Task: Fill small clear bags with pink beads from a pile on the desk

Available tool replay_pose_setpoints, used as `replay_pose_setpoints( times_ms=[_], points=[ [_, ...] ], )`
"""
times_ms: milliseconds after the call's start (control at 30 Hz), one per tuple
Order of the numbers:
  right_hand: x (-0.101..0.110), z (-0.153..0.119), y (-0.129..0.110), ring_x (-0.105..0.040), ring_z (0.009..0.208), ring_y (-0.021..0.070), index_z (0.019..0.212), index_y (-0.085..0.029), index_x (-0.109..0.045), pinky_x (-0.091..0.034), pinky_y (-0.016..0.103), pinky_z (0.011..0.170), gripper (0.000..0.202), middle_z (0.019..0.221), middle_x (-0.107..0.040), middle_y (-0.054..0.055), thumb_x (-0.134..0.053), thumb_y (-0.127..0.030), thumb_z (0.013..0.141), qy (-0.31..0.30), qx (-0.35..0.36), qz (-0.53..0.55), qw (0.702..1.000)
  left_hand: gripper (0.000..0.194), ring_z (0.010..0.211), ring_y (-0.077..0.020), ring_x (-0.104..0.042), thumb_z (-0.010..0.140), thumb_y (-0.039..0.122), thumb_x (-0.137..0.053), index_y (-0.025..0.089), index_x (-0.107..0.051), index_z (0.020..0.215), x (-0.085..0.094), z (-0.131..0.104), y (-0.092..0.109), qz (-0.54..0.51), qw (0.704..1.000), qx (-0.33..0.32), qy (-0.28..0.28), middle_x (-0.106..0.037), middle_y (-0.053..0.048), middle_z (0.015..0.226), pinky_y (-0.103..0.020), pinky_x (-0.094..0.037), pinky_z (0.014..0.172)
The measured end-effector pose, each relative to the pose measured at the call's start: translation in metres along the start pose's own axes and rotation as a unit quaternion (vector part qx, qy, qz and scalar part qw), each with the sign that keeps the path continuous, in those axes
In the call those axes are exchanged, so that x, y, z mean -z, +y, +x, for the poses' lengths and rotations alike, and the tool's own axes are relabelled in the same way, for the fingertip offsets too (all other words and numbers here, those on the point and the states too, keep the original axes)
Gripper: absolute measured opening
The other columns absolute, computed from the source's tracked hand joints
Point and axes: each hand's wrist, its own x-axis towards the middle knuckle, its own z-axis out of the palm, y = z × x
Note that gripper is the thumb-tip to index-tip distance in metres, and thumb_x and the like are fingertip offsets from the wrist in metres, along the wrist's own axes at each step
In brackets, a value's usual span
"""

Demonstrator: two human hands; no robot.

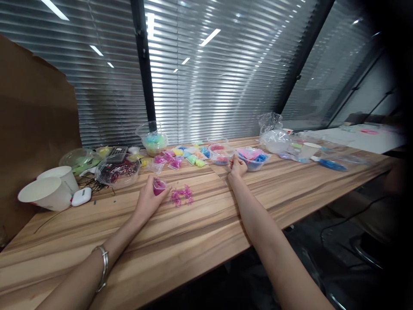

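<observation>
My left hand point(149, 193), fingers wrapped round it, holds a small clear cup point(159, 186) with magenta contents just above the table. Close by on its right, loose magenta bits point(182, 196) are scattered on the wood. My right hand point(238, 165) is closed at the left side of a clear bowl point(258, 165) of pink and blue pieces. Whether its fingers grip the bowl's rim or something small, I cannot tell. Left of that hand stands a round clear tub point(219, 159) with red contents. Small bags of magenta material point(168, 159) lie behind my left hand.
White paper cups point(45, 193) and an earbud case point(81, 196) sit at the left, beside a clear container of dark red beads point(121, 172). Toward the back is a tub of green and yellow material point(155, 142). Plastic bags point(275, 140) and a blue packet point(332, 164) lie right.
</observation>
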Motion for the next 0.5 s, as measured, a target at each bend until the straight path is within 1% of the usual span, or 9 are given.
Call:
replay_pose_setpoints(
  times_ms=[100, 233, 400, 500],
  points=[
    [-0.002, -0.004, -0.003, -0.046, 0.046, 0.0066, 0.074, -0.015, -0.054, -0.036, 0.016, 0.039, 0.029, 0.058, -0.055, -0.004, -0.068, -0.041, 0.075, -0.007, -0.001, -0.003, 1.000, 0.032, 0.074, -0.0162, -0.056, 0.074, 0.045, -0.063, 0.023, -0.046, 0.090, 0.000, 0.000, 0.001, 0.000, 1.000, 0.001, -0.002, -0.060, 0.002, 0.080, -0.026, -0.039, 0.068],
    [-0.004, -0.006, -0.006, -0.045, 0.046, 0.0059, 0.077, -0.015, -0.058, -0.035, 0.015, 0.038, 0.025, 0.059, -0.055, -0.004, -0.066, -0.039, 0.076, -0.017, -0.005, -0.002, 1.000, 0.032, 0.074, -0.0164, -0.057, 0.075, 0.046, -0.062, 0.023, -0.047, 0.090, 0.000, 0.001, 0.001, -0.004, 1.000, -0.003, -0.006, -0.060, 0.002, 0.080, -0.027, -0.040, 0.068],
    [-0.004, -0.009, -0.011, -0.042, 0.045, 0.0047, 0.079, -0.015, -0.062, -0.035, 0.015, 0.038, 0.023, 0.062, -0.059, -0.003, -0.063, -0.038, 0.078, -0.008, -0.010, 0.006, 1.000, 0.034, 0.075, -0.0173, -0.058, 0.074, 0.048, -0.062, 0.022, -0.048, 0.091, 0.000, 0.001, 0.001, -0.008, 1.000, -0.007, -0.007, -0.061, 0.001, 0.081, -0.027, -0.041, 0.069],
    [-0.004, -0.011, -0.013, -0.037, 0.042, 0.0041, 0.078, -0.014, -0.063, -0.033, 0.015, 0.037, 0.026, 0.058, -0.056, -0.004, -0.065, -0.040, 0.078, -0.008, -0.019, 0.016, 1.000, 0.034, 0.075, -0.0169, -0.058, 0.074, 0.048, -0.062, 0.023, -0.048, 0.090, 0.000, 0.000, 0.000, -0.012, 1.000, -0.006, -0.009, -0.061, 0.001, 0.081, -0.027, -0.041, 0.070]
  ],
)
